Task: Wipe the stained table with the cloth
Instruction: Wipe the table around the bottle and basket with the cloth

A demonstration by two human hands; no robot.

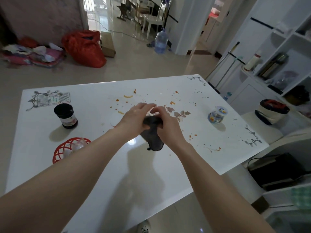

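Note:
A white glossy table carries orange-red stains scattered over its far half, with more smears toward the right edge. A dark grey cloth hangs bunched above the table's middle. My left hand and my right hand both grip its top, close together, and the loose end dangles down between my wrists. Part of the cloth is hidden inside my fingers.
A dark jar and a red wire basket stand on the table's left side, with a card at the far left corner. A small clear jar sits to the right. White shelves and a stool with a bag stand beyond the right edge.

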